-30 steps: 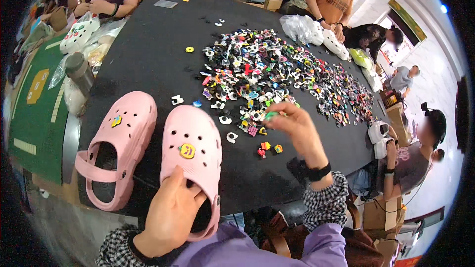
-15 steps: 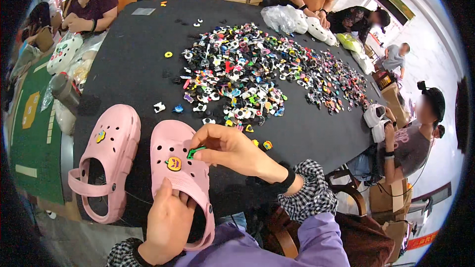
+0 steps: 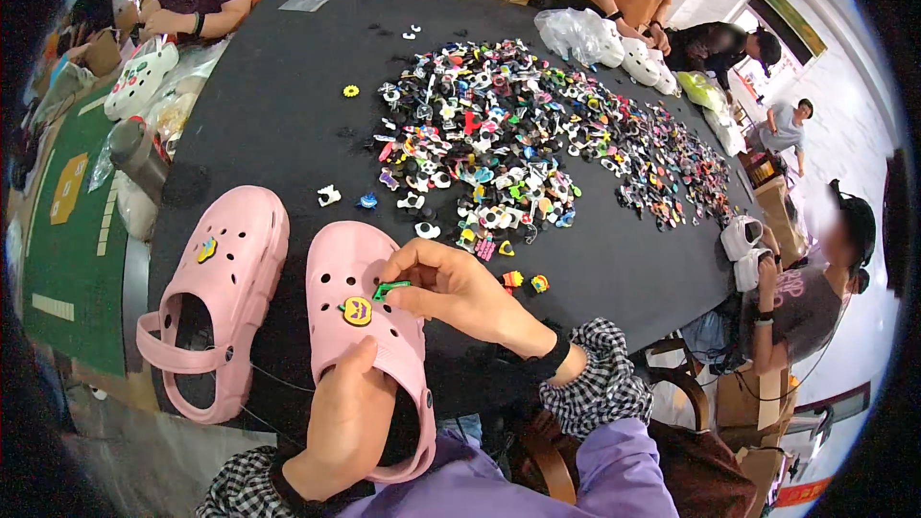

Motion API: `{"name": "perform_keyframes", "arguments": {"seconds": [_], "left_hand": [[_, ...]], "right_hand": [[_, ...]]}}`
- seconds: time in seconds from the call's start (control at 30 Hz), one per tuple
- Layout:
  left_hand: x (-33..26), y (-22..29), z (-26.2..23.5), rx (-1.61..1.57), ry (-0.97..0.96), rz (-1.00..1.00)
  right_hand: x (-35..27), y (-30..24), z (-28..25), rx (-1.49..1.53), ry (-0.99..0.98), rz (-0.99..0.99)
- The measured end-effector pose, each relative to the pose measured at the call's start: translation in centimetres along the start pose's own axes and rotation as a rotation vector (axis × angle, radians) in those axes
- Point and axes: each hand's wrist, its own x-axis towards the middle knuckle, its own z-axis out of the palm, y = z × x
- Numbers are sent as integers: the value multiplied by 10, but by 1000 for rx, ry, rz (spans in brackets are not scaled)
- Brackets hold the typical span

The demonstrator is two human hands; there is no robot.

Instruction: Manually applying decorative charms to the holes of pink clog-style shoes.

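Observation:
My left hand (image 3: 347, 422) grips a pink clog (image 3: 338, 247), its thumb on the upper and its fingers tucked into the foot opening. A yellow pumpkin shoe charm (image 3: 356, 312) with purple markings sits on that clog's top. Just above the pumpkin, my right hand (image 3: 465, 297) pinches a small green shoe charm (image 3: 391, 290) against the clog, by its holes. Whether the charm's peg is in a hole is hidden. To the left lies the other pink clog (image 3: 235, 225), with a yellow and blue charm (image 3: 206, 249) on it.
A wide pile of mixed shoe charms (image 3: 499, 144) covers the middle of the black table (image 3: 259, 125). Loose charms (image 3: 539, 283) lie near my right hand. A dark bottle (image 3: 139, 155) stands at the left edge. Other people sit around, some handling white clogs (image 3: 739, 238).
The view has shifted, so the table and pile appear farther right. My right hand still pinches the green charm, now turned flatter against the clog. The left hand keeps its grip.

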Motion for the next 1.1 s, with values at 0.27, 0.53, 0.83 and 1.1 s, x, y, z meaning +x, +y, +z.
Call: {"name": "perform_keyframes", "arguments": {"seconds": [0.27,0.53,0.83,1.1], "left_hand": [[-2,0,3,5,78,21],[-3,1,-1,45,83,-31],[-3,2,-5,-34,88,-69],[-4,1,-8,-33,29,-70]], "right_hand": [[-7,-8,-22,-321,133,-110],[-12,-38,-92,-823,568,-159],[-6,0,-144,-1201,544,-128],[-16,-12,-142,-704,577,-66]]}}
